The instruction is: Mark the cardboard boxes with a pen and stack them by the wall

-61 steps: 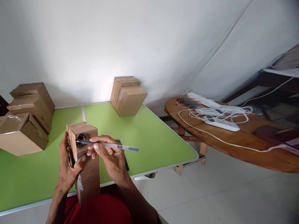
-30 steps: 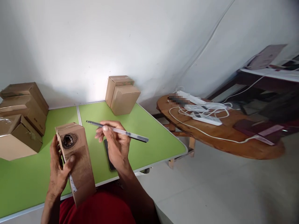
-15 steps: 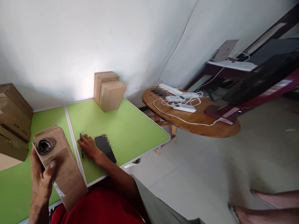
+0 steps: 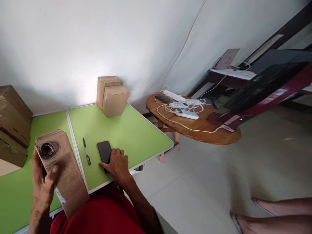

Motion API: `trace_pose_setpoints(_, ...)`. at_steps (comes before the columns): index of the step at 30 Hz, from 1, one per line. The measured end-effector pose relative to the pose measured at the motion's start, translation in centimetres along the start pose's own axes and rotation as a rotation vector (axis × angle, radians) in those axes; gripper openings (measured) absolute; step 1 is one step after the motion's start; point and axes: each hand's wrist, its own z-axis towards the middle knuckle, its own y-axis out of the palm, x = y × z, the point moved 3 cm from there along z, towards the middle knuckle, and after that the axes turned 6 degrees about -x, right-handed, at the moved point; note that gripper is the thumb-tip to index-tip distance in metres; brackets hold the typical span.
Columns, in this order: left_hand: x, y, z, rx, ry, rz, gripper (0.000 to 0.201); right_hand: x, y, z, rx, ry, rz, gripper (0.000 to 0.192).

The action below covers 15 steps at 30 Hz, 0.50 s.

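Note:
My left hand [image 4: 42, 182] is wrapped round the left side of a narrow brown cardboard box [image 4: 67, 174], its thumb on the near face. The box is tilted, and a ragged hole ringed with black scribble shows near its top. My right hand [image 4: 117, 164] grips a dark smartphone [image 4: 104, 152] lying on the green table [image 4: 141, 130], with the thumb at its lower left edge and the fingers along its right side. Left of the phone lies a black-and-clear pen [image 4: 86, 151], which no hand touches.
Two small cardboard boxes [image 4: 115, 100] stand against the wall. Several more boxes [image 4: 14, 122] are stacked at the left. A round wooden table [image 4: 212, 138] on the right bears white power strips and tangled cords. A person's feet [image 4: 275, 216] show at lower right.
My right hand has let go of the pen, leaving it on the table, and moved right onto the phone. The left hand still holds the box in nearly the same place.

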Motion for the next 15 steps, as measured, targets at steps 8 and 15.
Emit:
trace_pose_setpoints(8, 0.4, 0.9, -0.1, -0.089, 0.052, -0.007, 0.112, 2.1, 1.0, 0.7, -0.105, 0.101, 0.428, 0.057)
trace_pose_setpoints(15, 0.1, 0.5, -0.3, -0.035, 0.000, 0.010, 0.117, 2.3, 1.5, -0.8, -0.277, -0.078, 0.892, 0.027)
